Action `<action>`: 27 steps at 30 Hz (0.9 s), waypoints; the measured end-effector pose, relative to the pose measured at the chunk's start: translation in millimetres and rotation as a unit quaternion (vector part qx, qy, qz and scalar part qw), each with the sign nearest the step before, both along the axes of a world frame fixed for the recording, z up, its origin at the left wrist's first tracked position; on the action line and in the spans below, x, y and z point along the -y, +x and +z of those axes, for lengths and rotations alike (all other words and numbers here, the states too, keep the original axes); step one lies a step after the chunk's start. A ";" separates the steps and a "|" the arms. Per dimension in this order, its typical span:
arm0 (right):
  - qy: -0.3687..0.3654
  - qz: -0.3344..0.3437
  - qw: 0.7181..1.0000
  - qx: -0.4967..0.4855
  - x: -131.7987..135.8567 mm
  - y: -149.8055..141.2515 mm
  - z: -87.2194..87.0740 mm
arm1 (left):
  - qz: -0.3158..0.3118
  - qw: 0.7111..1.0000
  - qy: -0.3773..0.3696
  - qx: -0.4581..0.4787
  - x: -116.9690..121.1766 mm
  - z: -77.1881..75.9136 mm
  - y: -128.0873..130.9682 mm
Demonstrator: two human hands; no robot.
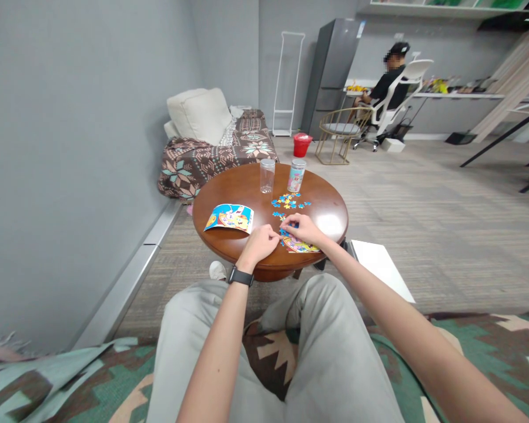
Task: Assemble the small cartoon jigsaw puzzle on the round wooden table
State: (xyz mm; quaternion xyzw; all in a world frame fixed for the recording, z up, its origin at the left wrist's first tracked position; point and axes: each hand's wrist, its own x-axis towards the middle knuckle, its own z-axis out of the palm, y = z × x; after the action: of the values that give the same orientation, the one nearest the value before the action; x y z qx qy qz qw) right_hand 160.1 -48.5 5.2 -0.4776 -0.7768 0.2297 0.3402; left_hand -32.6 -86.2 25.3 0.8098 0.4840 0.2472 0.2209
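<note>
On the round wooden table (220,188), a partly joined jigsaw puzzle (300,245) lies near the front edge. My right hand (304,227) is over its upper part, thumb and fingers pinched together at a puzzle piece mostly covered by the fingertips. Just left of the puzzle, my left hand (263,242) has its fingers curled, the fingertips at the puzzle's left edge; whatever they hold is too small to make out. Loose blue and yellow puzzle pieces (288,202) are scattered behind my hands. A curved picture sheet (231,217) rests to the left.
A clear jar (267,180) and a labelled jar (295,177), both lidded, stand at the table's back. A draped sofa (247,144), red bucket (301,145) and wire-framed chair (338,130) are beyond. Farther off, a person (390,85) sits at a counter.
</note>
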 end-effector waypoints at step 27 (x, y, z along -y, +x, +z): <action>0.019 0.006 1.000 -0.005 0.7 -7.0 -1.7 | -0.003 1.000 0.001 0.009 -1.5 -3.8 -0.2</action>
State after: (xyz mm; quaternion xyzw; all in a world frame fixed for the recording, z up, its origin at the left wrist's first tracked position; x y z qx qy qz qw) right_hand 153.2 -49.3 3.5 -0.4651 -0.7824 0.2188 0.3516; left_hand -32.8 -84.6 21.5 0.8091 0.4797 0.2542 0.2250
